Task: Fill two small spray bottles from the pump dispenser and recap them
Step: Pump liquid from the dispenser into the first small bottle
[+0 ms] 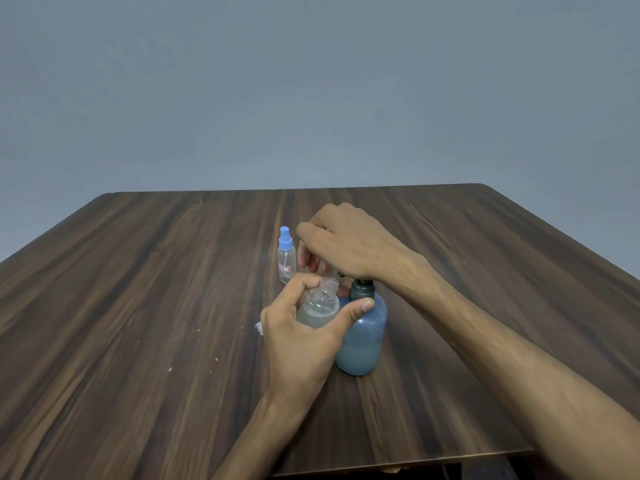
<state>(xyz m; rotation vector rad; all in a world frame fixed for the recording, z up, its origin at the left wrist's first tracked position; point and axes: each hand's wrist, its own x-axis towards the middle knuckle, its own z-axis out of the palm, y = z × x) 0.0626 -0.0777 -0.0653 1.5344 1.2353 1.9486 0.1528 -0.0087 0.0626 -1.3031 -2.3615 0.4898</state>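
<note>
My left hand [298,337] grips an uncapped clear small spray bottle [320,306], part full of cloudy liquid, its threaded neck held up under the pump's spout. Beside it stands the blue pump dispenser [362,337] with a dark collar, about a third full. My right hand [346,244] rests on top of the pump head, which it hides, fingers curled downward. A second small spray bottle [286,256] with a blue spray cap stands upright on the table [138,289] just behind and left of my hands. It looks empty.
A small white scrap [259,328] lies on the dark wood table by my left wrist. A few pale specks dot the tabletop to the left. The table's front edge runs near my forearms; a plain grey wall is behind.
</note>
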